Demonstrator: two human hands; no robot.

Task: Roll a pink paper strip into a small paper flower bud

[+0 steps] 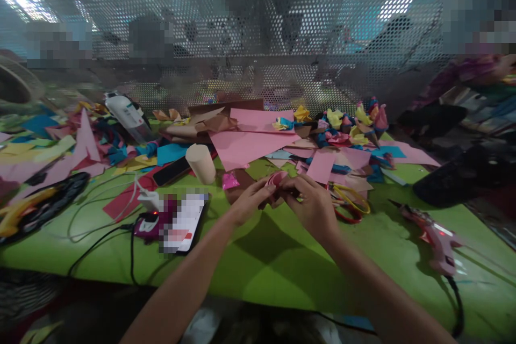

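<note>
My green bench carries a cream cylinder. Beside it I see a small bright-pink packet on its right and a dark phone on its left. Nearer me than the cylinder lies a lit phone; beyond it, pink sheets; well to its right, a pink glue gun.

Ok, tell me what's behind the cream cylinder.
Left of and behind the cream cylinder, a black slab and blue paper show; whatever its body covers can't be seen.
</note>
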